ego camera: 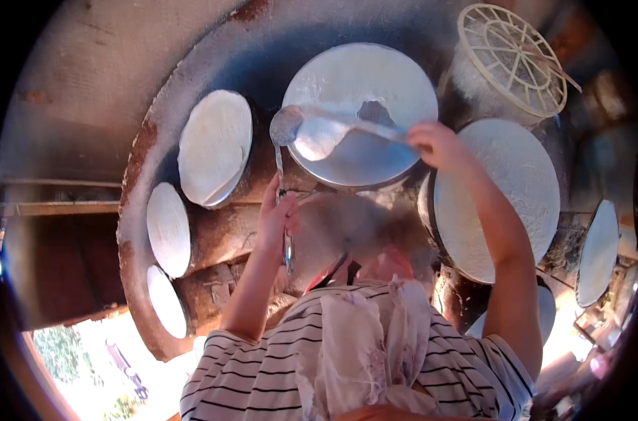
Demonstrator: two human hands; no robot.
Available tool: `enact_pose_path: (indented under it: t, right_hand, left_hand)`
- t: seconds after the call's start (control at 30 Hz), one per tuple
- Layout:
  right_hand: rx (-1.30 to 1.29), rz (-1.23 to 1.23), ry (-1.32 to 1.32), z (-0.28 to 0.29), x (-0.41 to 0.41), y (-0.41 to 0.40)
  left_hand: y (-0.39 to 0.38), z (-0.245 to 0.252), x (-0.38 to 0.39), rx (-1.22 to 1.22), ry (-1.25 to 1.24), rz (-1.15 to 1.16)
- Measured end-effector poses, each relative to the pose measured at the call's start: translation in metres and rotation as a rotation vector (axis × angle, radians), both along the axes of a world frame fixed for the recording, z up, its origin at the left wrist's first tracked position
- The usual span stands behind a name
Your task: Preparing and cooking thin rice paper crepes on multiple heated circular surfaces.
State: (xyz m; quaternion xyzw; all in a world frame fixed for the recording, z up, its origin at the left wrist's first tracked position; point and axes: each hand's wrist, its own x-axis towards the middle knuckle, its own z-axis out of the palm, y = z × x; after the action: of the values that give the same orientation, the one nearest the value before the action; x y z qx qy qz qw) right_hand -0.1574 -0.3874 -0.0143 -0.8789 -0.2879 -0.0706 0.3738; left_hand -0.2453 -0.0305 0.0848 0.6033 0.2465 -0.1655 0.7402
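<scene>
A round metal griddle plate lies before me, its upper half coated with white batter. A dark spot breaks the coating near the middle, while the lower part shows bare shiny metal. In my left hand is the handle of a metal ladle, whose bowl hangs over the plate's left edge. My right hand grips a long flat spatula from the plate's right side. The spatula reaches left across the plate towards the ladle. White batter shows beside the ladle bowl, partly blurred.
White-covered round plates stand left of me, with a larger one under my right forearm and another at far right. A cream plastic rack tops a container at upper right. A curved, worn rim bounds the left.
</scene>
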Motion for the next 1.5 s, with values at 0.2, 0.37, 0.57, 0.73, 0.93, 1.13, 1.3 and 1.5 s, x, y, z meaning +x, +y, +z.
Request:
enact_pose_path:
  t: [0.2, 0.37, 0.57, 0.73, 0.93, 1.13, 1.3, 1.5]
  right_hand:
    - [0.530, -0.403, 0.311, -0.022, -0.137, 0.044]
    - [1.260, -0.376, 0.881, -0.026, -0.058, 0.297]
    - [1.545, -0.716, 0.700, -0.051, -0.063, 0.394]
    - [1.585, -0.918, 0.662, -0.034, -0.121, 0.396]
    - [1.587, -1.139, 0.437, -0.018, -0.108, 0.347]
    - [1.325, -0.968, 0.724, -0.041, -0.184, 0.353]
    - [1.223, -0.993, 0.660, -0.015, -0.189, 0.264]
    - [1.300, -0.943, 0.640, -0.016, -0.149, 0.182]
  left_hand:
    - [0.068, 0.036, -0.004, -0.439, -0.203, -0.105]
    - [0.086, 0.050, 0.017, -0.490, -0.392, -0.180]
    - [0.147, 0.065, -0.004, -0.513, -0.409, -0.308]
    - [0.184, 0.067, 0.001, -0.522, -0.458, -0.388]
    - [0.175, 0.068, -0.018, -0.429, -0.440, -0.416]
    - [0.187, 0.057, -0.009, -0.331, -0.445, -0.429]
    - [0.163, 0.062, -0.014, -0.311, -0.373, -0.440]
    - [0.134, 0.102, -0.034, -0.897, -0.213, -0.557]
